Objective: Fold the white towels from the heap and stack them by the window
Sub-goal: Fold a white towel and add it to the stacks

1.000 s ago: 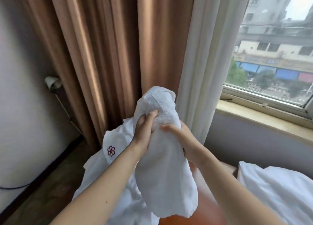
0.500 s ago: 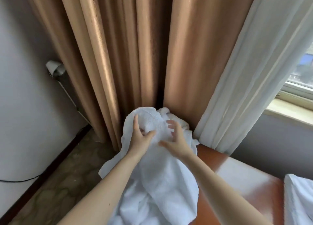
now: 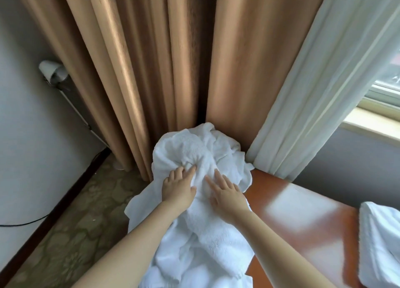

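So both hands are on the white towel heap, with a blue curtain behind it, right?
Not quite: in the head view the curtain behind the white towel heap is tan brown, not blue. Left hand and right hand are on it.

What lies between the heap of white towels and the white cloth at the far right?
In the head view, only bare reddish-brown tabletop, with a bright reflection, separates the towel heap from the white cloth.
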`<action>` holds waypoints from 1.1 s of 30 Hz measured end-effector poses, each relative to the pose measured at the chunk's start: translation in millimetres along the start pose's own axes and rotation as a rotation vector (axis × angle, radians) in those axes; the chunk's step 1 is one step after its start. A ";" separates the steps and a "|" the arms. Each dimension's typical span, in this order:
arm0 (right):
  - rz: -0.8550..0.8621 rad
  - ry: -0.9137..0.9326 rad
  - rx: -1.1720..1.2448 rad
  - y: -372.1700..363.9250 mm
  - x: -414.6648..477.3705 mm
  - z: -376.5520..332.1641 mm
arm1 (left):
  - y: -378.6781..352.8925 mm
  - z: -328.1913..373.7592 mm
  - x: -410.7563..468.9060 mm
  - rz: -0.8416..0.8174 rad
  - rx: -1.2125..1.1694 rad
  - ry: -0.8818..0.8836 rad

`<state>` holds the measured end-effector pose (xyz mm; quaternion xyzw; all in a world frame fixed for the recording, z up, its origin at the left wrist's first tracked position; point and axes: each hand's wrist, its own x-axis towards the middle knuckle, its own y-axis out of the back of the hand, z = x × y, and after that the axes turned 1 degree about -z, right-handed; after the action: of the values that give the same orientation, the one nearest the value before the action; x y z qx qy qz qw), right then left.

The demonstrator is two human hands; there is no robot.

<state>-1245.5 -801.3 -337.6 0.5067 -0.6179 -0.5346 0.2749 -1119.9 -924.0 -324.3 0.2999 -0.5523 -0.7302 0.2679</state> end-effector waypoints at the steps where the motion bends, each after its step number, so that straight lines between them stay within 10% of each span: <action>1: -0.009 0.010 -0.004 3.0 -4.4 1.6 | 1.2 1.9 -4.1 0.008 -0.027 0.008; 9: 0.112 -0.058 -0.039 20.9 -80.1 39.6 | 8.4 57.1 -51.6 0.151 -0.102 -0.079; 33: 0.298 -0.683 0.012 72.1 -435.8 285.8 | -72.1 448.8 -174.7 -0.210 -0.056 -0.704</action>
<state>-1375.2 -297.2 -261.0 0.2051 -0.7440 -0.6235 0.1248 -1335.5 -490.1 -275.0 0.0780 -0.5564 -0.8272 -0.0068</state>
